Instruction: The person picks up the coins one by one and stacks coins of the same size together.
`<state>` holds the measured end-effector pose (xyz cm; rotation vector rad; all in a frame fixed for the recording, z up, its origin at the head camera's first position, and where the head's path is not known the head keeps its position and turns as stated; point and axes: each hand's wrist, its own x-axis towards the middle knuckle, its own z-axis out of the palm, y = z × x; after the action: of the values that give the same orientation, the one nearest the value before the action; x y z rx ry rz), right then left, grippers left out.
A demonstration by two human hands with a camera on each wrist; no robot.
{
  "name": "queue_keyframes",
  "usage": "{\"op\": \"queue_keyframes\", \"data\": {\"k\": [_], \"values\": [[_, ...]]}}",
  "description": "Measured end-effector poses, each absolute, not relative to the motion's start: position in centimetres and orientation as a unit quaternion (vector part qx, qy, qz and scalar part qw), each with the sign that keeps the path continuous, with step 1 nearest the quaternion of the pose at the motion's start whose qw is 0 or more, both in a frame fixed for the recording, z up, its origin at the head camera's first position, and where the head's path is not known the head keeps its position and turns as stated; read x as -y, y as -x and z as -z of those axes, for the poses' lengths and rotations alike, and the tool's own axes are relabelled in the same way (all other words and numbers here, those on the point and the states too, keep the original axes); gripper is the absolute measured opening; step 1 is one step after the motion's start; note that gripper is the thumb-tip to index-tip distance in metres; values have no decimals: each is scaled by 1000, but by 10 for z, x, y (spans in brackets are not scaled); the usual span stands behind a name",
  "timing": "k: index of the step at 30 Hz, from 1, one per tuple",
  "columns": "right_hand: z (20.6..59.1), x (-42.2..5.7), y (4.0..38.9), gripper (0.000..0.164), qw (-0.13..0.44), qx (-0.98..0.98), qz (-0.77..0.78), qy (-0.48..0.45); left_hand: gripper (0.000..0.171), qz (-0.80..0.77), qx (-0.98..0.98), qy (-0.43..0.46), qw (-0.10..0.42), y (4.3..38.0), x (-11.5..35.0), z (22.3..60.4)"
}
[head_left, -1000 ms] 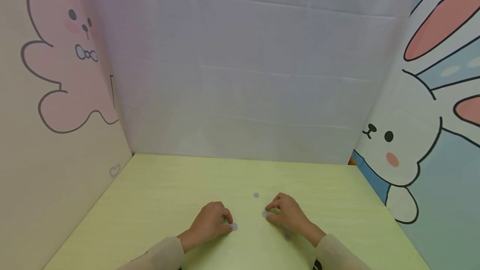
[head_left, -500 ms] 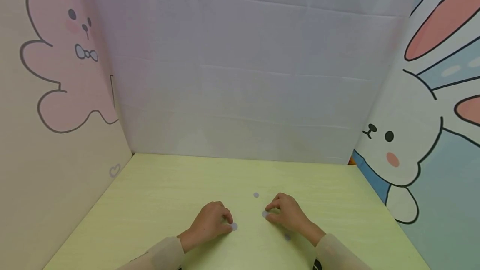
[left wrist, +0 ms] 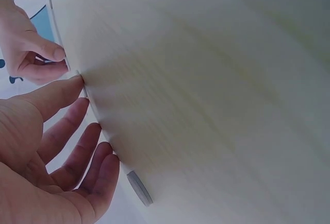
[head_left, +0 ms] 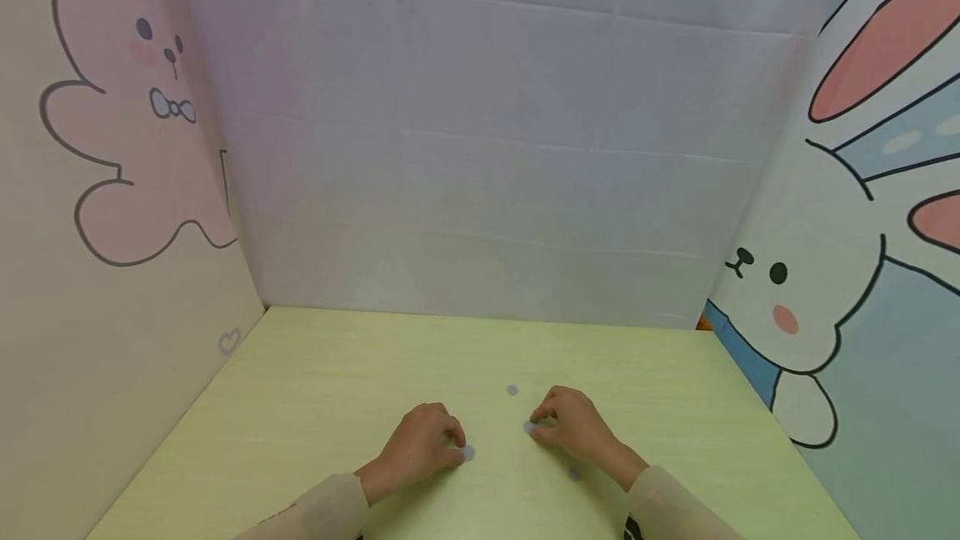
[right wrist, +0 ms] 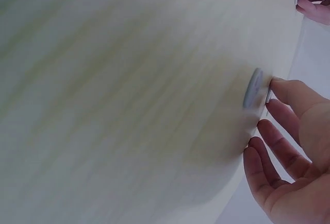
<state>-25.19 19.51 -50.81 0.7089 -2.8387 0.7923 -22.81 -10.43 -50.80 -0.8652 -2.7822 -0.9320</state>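
Small, flat, round grey discs lie on the pale yellow tabletop. My left hand (head_left: 426,442) pinches one grey disc (head_left: 469,453) by its edge between thumb and fingertips, low over the table. To its right, my right hand (head_left: 576,426) pinches another disc (head_left: 528,427) in the same way. A loose disc (head_left: 512,390) lies farther back, between the hands. Near my right wrist sits one more disc (head_left: 574,474), partly in shadow. In the left wrist view, a thick disc (left wrist: 139,189) stands out beside my little finger. The right wrist view has a disc (right wrist: 252,88) close to my thumb.
The yellow tabletop (head_left: 360,365) has a white sheet wall (head_left: 480,148) at its back. A cartoon panel (head_left: 150,173) rises on the left, and a rabbit panel (head_left: 817,290) on the right.
My right hand has shifted very slightly left with its disc. The left hand and the loose discs look unmoved.
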Motion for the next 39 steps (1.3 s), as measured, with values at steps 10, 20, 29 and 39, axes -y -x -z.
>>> {"op": "queue_keyframes", "data": {"k": [10,20,29,39], "values": [[509,-192,254,10,74,939,-230,-245,12,305,909,280,41,228,103,508],[507,-192,252,10,70,938,-242,-237,12,308,910,275,41,227,104,506],[508,-188,249,10,60,936,-250,-242,12,312,909,272,36,228,104,507],[509,-175,243,10,73,928,-249,-267,12,311,911,268,28,226,104,503]]}}
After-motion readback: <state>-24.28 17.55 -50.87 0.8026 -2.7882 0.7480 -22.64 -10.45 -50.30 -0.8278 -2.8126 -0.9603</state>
